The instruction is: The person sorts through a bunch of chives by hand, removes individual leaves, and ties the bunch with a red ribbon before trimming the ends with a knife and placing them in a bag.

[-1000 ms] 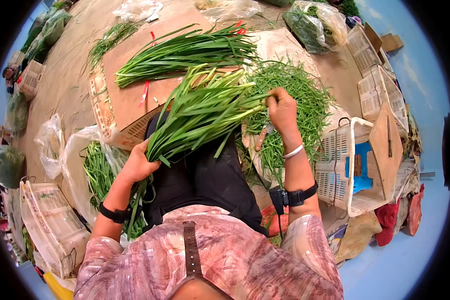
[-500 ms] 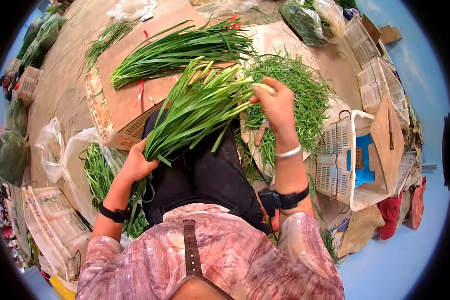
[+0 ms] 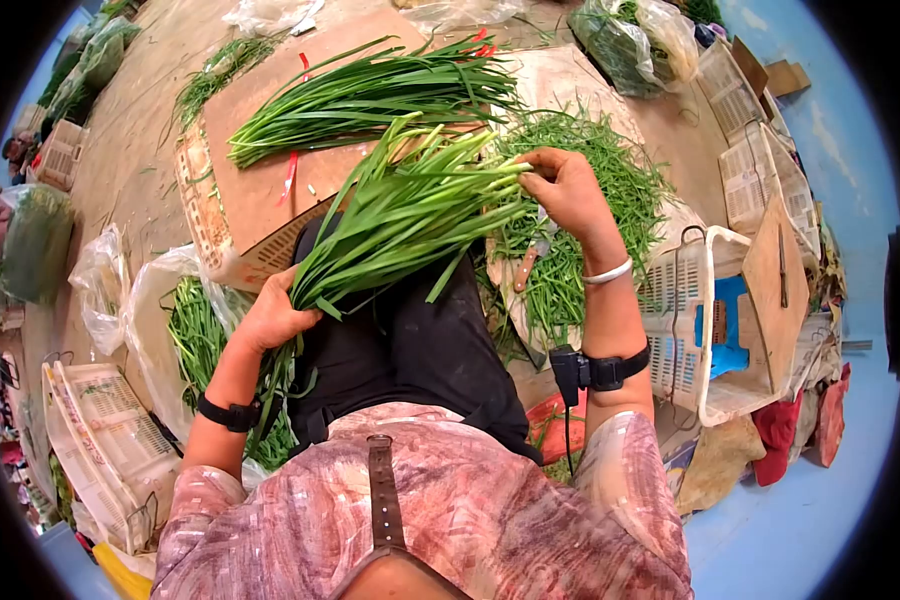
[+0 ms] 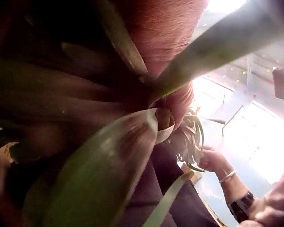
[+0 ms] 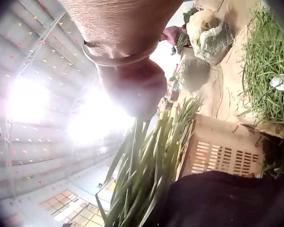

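A loose bunch of garlic chives (image 3: 410, 215), with long flat green leaves and pale stem ends, lies across the person's lap in the head view. The left hand (image 3: 278, 312) grips the leafy end of the bunch, its fingers partly hidden under the leaves. At the pale stem ends, the right hand (image 3: 570, 195) pinches the tips of some stems between thumb and fingers. In the right wrist view the stems (image 5: 149, 175) hang below that hand, whose fingertips are hidden. Leaves (image 4: 99, 175) fill much of the left wrist view, close to the camera.
Another chive bundle (image 3: 370, 105) lies on a board (image 3: 245, 215) over a crate. A knife (image 3: 526, 268) rests by a heap of cut greens (image 3: 610, 190) at the right. White crates (image 3: 675, 300) stand along the right side. Plastic bags (image 3: 155, 310) and more greens lie left.
The right hand has moved from the stem ends, turned a little lower and inward, then back outward, pinching the stem tips. The left hand keeps its grip, and the bunch stays over the lap.
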`<action>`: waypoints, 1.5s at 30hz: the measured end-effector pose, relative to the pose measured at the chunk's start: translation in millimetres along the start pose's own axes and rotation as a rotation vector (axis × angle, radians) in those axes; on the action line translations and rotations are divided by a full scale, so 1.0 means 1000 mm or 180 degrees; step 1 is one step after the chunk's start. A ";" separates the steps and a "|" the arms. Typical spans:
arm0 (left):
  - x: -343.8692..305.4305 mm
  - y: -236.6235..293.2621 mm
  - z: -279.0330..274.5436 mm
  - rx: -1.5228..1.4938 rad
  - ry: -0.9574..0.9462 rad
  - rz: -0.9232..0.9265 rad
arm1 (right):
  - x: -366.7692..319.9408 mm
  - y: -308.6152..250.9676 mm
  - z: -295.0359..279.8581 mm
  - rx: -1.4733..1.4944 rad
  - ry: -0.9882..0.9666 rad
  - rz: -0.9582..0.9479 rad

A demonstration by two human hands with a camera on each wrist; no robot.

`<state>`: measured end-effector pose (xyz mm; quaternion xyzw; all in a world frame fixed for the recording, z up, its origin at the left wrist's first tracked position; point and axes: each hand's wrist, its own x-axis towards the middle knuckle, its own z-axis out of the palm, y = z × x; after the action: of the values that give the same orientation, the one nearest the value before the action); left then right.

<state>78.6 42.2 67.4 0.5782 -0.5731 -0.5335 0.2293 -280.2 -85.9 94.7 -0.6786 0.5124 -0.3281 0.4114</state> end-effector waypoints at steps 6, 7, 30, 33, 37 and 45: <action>-0.006 -0.001 0.011 0.0119 0.0291 0.0421 | 0.004 0.040 -0.056 -0.2520 0.1455 -0.0291; -0.008 -0.003 0.014 0.0209 0.0370 0.0497 | 0.003 0.034 -0.065 -0.3072 0.1788 0.0152; 0.000 -0.009 0.018 0.2186 0.1160 0.1611 | -0.042 -0.020 0.008 -0.1328 0.0917 -0.0655; -0.001 -0.012 0.020 0.2245 0.1239 0.1661 | -0.010 0.000 0.012 -0.1969 0.0069 -0.0005; -0.001 -0.015 0.020 0.1964 0.1280 0.1496 | 0.001 0.018 0.032 -0.0939 -0.0589 -0.0112; 0.004 -0.015 0.027 0.0618 0.1394 0.1565 | 0.000 0.020 0.028 -0.1210 0.1224 -0.1085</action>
<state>60.3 50.9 44.3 0.5427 -0.6806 -0.2684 0.4126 -264.6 -82.5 64.4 -0.7450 0.5118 -0.4129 0.1119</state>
